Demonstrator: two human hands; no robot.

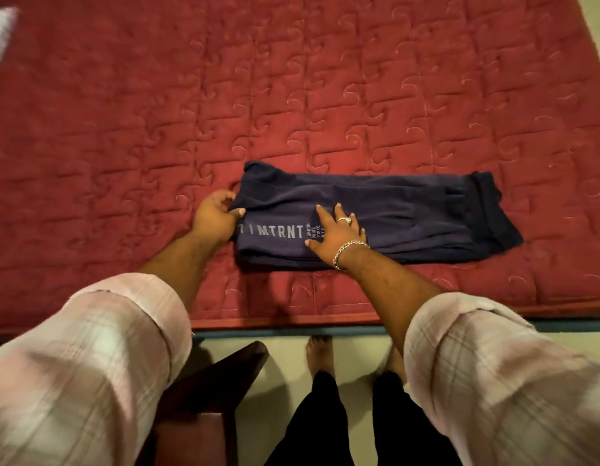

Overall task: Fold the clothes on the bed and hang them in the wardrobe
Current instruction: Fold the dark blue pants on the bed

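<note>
While folded: hands (278,223) on garment (392,213).

Folded navy garment (376,216) on the red quilted bed (291,95).
Left hand (215,218) pinches its left end; right hand (337,235) lies flat on its middle.

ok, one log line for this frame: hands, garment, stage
left hand: pinching left end of navy garment | right hand: flat on its middle | garment: folded strip on red quilt | stage: folding, not hung
</note>
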